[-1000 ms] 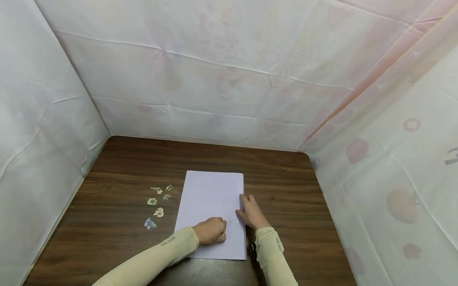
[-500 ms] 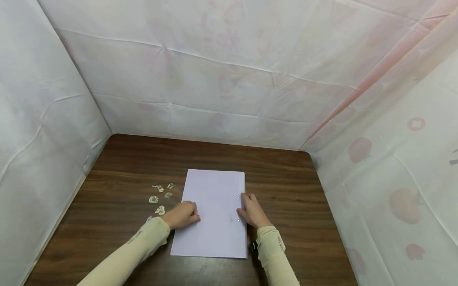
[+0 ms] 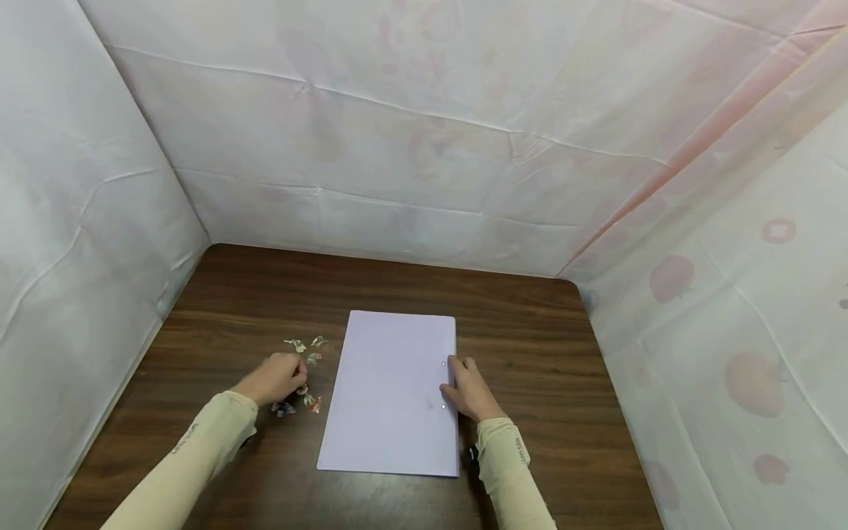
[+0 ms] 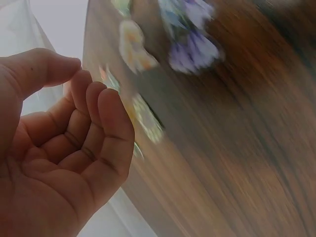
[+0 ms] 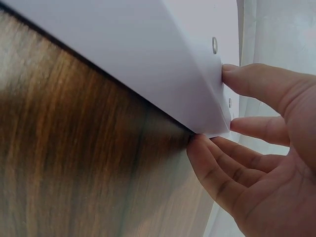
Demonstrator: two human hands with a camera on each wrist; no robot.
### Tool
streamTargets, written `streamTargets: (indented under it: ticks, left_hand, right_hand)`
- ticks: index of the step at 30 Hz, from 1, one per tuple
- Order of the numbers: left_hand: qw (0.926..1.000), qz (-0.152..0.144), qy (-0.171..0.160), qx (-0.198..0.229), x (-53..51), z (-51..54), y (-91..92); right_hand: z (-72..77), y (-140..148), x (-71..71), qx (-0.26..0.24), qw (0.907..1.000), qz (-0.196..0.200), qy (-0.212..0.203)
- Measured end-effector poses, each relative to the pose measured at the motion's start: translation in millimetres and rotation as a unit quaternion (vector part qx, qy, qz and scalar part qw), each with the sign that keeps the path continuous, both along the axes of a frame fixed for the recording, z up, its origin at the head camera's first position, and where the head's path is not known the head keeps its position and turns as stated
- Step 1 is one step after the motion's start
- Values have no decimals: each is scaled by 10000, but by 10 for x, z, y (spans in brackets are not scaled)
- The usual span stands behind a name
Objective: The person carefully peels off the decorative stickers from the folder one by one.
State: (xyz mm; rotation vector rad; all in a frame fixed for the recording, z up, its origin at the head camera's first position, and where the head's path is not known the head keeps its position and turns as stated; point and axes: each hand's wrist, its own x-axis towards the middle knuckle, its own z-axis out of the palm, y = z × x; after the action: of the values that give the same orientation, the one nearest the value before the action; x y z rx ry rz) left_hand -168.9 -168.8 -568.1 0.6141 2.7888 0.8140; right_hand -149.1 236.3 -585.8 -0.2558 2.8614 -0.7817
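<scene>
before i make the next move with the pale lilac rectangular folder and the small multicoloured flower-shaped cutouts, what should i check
1. Pale lilac rectangular folder lying on the dark brown wood-grain table: ok.
2. Right hand on the folder: ok, at its right edge, thumb on top beside two small round rivets.
3. Left hand carrying nothing: ok, no item shows within its curled fingers.
4. Small multicoloured flower-shaped cutouts off the folder: ok, those visible lie left of it.
5. Every cutout in clear head view: not ok, the left hand covers some.
6. Left fingertips off the cutouts: cannot tell.
</scene>
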Motion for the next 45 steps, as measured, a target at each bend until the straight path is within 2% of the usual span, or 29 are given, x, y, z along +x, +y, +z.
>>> streamTargets:
  ticks: [3, 11, 22, 29, 41, 43, 45]
  left_hand:
    - [9999, 140, 59, -29, 5, -12, -87]
    - [9994, 295, 155, -49, 13, -34, -210]
    - [9992, 374, 80, -85, 7, -6, -184]
    - [9994, 247, -194, -132, -45, 17, -20]
    - [9973, -232, 699, -26, -134, -19, 437]
    - [9967, -282, 756, -84, -140, -39, 503]
    - [9974, -315, 634, -146, -136, -58, 561]
  right_hand:
    - [4, 1, -4, 35, 10000, 6, 16]
    - [22, 4, -13, 80, 10000, 33, 21]
    - [25, 11, -3, 52, 10000, 38, 27]
    - [32, 10, 6, 12, 9998, 91, 148]
    - [24, -2, 0, -17, 10000, 51, 56]
    - [25, -2, -1, -9, 10000, 35, 40]
    - [29, 0, -2, 17, 10000, 49, 63]
